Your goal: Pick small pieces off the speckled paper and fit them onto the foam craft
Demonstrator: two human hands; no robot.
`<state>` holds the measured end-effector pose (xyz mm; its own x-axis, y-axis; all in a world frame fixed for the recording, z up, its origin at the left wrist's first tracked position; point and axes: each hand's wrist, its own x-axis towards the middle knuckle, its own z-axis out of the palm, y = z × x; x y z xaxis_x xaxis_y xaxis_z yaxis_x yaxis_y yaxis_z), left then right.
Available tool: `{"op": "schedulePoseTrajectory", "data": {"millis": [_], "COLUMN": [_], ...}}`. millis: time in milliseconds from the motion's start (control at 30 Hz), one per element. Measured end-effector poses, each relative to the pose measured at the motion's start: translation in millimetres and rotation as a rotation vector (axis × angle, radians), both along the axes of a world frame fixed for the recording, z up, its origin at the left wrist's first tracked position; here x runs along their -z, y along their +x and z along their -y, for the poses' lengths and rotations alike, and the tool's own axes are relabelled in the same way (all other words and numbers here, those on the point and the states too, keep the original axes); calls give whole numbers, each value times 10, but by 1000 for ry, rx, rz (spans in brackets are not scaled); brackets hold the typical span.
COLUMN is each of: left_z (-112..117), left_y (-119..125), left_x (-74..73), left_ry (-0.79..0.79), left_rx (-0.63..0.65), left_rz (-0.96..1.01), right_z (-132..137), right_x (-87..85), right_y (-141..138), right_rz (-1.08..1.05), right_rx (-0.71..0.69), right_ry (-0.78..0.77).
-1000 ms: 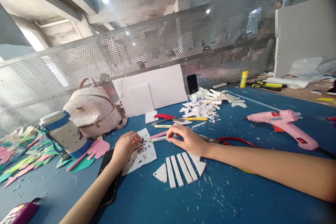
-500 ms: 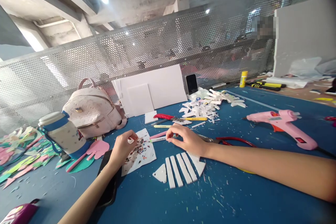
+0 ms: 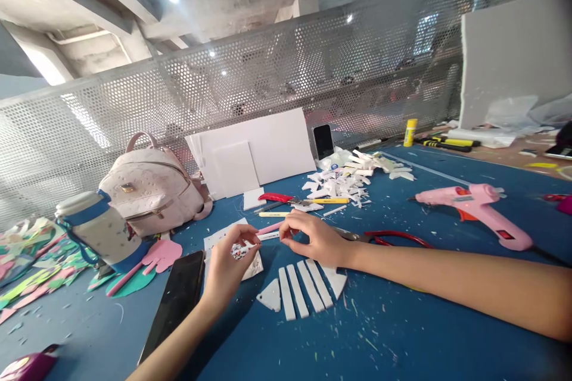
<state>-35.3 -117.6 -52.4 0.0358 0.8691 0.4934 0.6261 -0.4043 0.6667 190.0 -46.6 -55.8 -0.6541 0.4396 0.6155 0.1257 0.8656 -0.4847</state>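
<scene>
1. Lying nearest, white strips [image 3: 300, 289] sit in a row on the blue table [image 3: 402, 333].
2. Just beyond them, the left hand [image 3: 230, 268] pinches a small speckled piece [image 3: 239, 250] between fingertips, above the paper sheet [image 3: 250, 268].
3. It looks light, thin and flimsy; an edge pinch suits it.
4. The right hand [image 3: 315, 241] rests nearby, fingers closed on a pen [image 3: 272, 236].
5. Farther off lie scissors [image 3: 393, 238], a glue gun [image 3: 473, 205] and scraps [image 3: 344, 181].

head-worn view, close, facing forward-down
</scene>
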Motion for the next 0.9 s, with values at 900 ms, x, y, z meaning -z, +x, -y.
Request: {"op": "schedulePoseTrajectory", "data": {"millis": [900], "left_z": [71], "left_y": [176], "left_x": [106], "left_ry": [-47], "left_rx": [48], "left_rz": [206], "right_z": [9], "right_x": [14], "right_y": [4], "right_rz": [-8], "right_rx": [13], "right_ry": [149]}}
